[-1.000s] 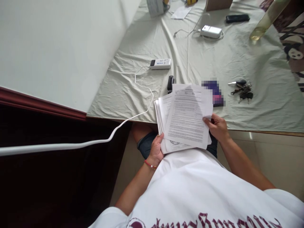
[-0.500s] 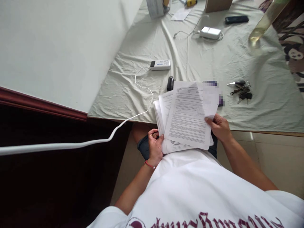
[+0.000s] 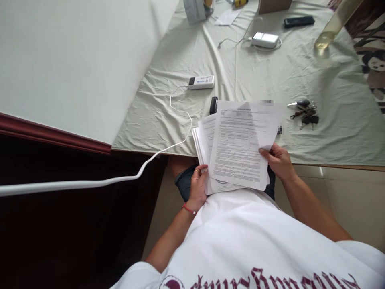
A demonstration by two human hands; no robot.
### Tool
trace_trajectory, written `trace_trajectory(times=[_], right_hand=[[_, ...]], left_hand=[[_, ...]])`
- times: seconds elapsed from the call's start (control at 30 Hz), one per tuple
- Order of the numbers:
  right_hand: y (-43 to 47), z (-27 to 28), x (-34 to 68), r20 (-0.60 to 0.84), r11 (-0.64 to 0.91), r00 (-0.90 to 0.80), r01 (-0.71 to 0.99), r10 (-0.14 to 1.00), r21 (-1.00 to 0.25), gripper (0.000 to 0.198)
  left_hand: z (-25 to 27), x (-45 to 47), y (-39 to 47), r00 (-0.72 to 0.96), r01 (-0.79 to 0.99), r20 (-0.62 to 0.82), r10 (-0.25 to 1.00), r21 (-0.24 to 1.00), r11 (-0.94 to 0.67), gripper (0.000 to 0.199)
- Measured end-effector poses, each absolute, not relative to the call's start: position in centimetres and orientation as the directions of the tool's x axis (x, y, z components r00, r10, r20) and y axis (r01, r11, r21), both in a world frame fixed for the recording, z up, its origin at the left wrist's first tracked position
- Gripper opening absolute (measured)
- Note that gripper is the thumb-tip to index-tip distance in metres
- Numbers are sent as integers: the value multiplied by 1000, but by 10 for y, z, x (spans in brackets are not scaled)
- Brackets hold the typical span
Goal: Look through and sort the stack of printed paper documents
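My right hand [image 3: 279, 161] pinches the right edge of a printed sheet [image 3: 236, 148], its thumb on top. The sheet is covered in dense lines of text and lies over a stack of papers [image 3: 202, 138]. My left hand [image 3: 198, 184] is closed on the lower left edge of that stack, with a red bracelet at the wrist. The stack rests partly over the table's front edge, close to my white shirt. Most of the lower papers are hidden under the top sheet. Part of a round stamp shows just below it.
Just behind the papers lies a small black object [image 3: 213, 105]. A bunch of keys [image 3: 305, 113] is to the right. On the cloth-covered table [image 3: 168, 116] are a white device [image 3: 201, 82] with a cable, a white adapter [image 3: 264, 40], a dark case [image 3: 298, 21] and a bottle [image 3: 326, 38].
The fingers of my left hand have shifted up along the stack's edge and straightened slightly. The top sheet has tilted a little; my right hand keeps its hold on it.
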State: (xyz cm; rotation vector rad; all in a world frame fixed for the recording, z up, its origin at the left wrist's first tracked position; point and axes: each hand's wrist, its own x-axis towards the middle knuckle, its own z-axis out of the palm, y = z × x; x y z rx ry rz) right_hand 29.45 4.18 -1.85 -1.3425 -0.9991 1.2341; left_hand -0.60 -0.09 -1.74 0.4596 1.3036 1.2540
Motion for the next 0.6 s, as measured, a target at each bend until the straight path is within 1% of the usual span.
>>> trace_trajectory(times=[0.1,0.27,0.37,0.47,0.6], right_hand=[[40,-19,296,-145,-135,130,-86,981,-987,43],[38,-22,298,-129,-122,115,-64,985,-990,45],[38,-22,297,-108,-108,107,-7,988,-994,43],[38,-18,295,-110,-118,126,61,986,-991,41],[39,-10,294,-103,-135,147,229,984,-964,39]], left_hand=[[-20,-5,0,-197,-441,-459,866,831,340,41],[-21,-4,0,-154,-477,-555,817,766,431,39],[-22,-4,-2,-127,-465,-562,817,761,452,45],[-25,-4,-2,-172,-427,-544,821,792,436,49],[-27,-5,-1,-179,-393,-527,831,813,430,51]])
